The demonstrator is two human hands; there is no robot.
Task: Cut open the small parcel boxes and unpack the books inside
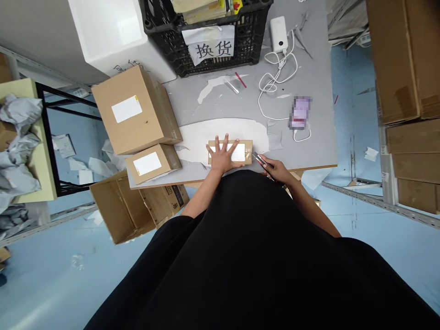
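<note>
A small brown cardboard box (249,159) with a white label lies near the table's front edge. My left hand (222,156) rests flat on top of it, fingers spread, partly covering the label. Just right of the box, my right hand (277,169) is closed around a box cutter (264,162). The cutter's tip points toward the box's right end; whether it touches the cardboard I cannot tell.
Two labelled cartons (129,114) (153,164) stand on the table's left. Behind are a white bin (113,32) and a black crate (209,48). A phone (300,112) and power bank (278,34) with white cables lie at the right. An open carton (123,206) sits below left.
</note>
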